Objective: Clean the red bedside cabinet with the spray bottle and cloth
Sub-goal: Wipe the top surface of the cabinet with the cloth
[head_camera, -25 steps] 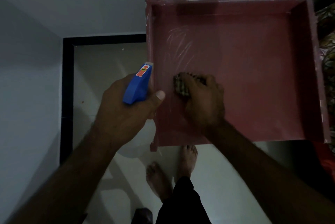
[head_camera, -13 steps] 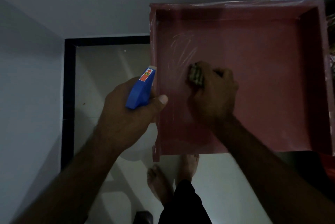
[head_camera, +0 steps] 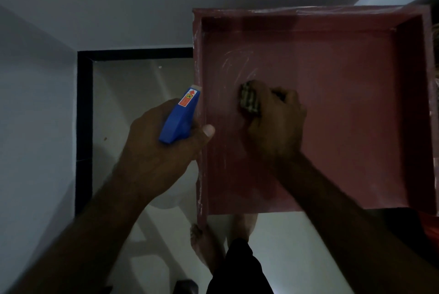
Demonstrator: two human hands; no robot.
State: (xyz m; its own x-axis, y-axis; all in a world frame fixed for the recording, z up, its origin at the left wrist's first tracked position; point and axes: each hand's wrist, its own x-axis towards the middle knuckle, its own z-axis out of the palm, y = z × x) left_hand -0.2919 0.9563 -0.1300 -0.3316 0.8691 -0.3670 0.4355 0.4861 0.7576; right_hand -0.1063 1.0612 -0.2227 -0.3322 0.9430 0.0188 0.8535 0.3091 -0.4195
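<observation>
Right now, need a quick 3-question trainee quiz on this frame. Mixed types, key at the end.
1. True or false: the blue spray bottle stands on the red cabinet.
2. What does the right hand press on the cabinet's top? A) a cloth B) a second bottle C) nothing
3. Fill in: the left hand holds the bottle beside the cabinet's ___ rim.

Key
1. False: the left hand grips it, off the cabinet.
2. A
3. left
</observation>
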